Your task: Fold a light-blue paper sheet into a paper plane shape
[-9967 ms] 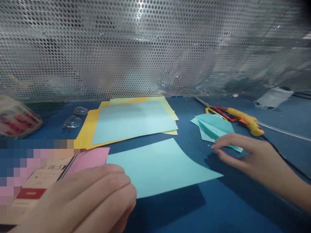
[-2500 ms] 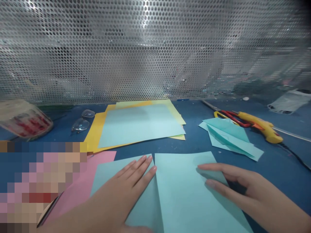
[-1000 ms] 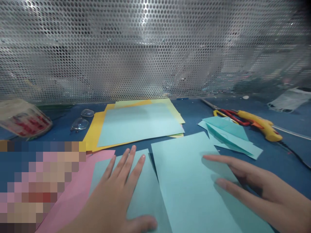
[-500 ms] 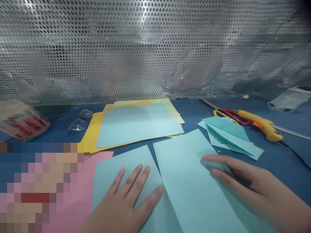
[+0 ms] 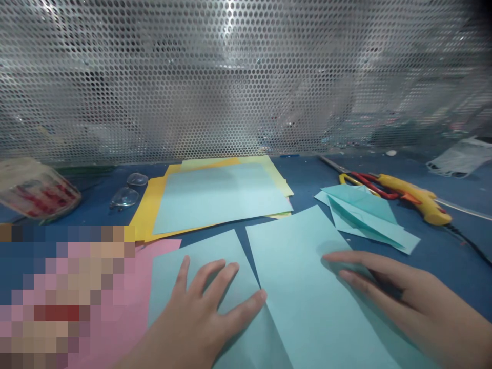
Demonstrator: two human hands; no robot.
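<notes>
Both hands (image 5: 198, 312) (image 5: 411, 302), fingers parted, rest on blue paper (image 5: 295, 277); scissors (image 5: 363, 179), glue gun (image 5: 415, 196) beyond.

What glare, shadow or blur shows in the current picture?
Head view: bright glare streaks the perforated screen at the top, and what lies behind it is indistinct; soft shadow falls on the light-blue sheet beside the right hand; the lower-left corner is pixelated into blocks.

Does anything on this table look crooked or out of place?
The paper stack looks askew: a yellow sheet juts out left and a pale-green sheet back right, edges unaligned. The left blue leaf, under the left hand, and the right blue leaf, by the right hand, splay apart at their far ends.
</notes>
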